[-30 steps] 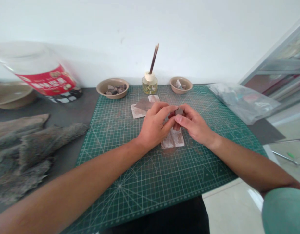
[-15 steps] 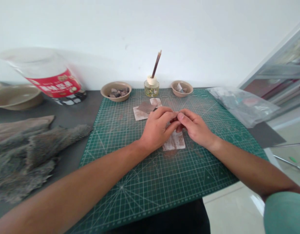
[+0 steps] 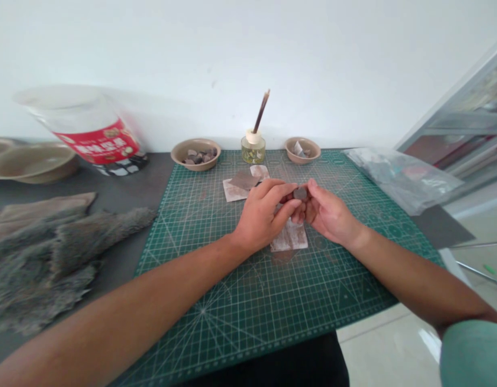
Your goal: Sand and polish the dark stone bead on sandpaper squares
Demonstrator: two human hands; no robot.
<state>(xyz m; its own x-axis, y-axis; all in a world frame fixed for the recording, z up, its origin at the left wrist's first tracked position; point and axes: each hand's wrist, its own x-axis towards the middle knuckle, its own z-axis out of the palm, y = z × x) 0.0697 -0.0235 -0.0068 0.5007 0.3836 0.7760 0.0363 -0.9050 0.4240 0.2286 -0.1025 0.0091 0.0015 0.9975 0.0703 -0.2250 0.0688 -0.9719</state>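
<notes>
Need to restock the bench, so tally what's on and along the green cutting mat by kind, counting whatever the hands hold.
Tan bowls, contents uncounted: 2
Glass jar with dark sticks: 1
Pale sheets: 3
Dark square sheet: 1
Clear plastic bag: 1
Dark stone between left hand and right hand: 1
Total: 9

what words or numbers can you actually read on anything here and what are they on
No text can be read for certain.
Red label on the clear plastic tub: white lettering, too blurred to read.
Green cutting mat: small markings along the grid, too small to read.
Glass jar: a printed pattern, no legible text.
</notes>
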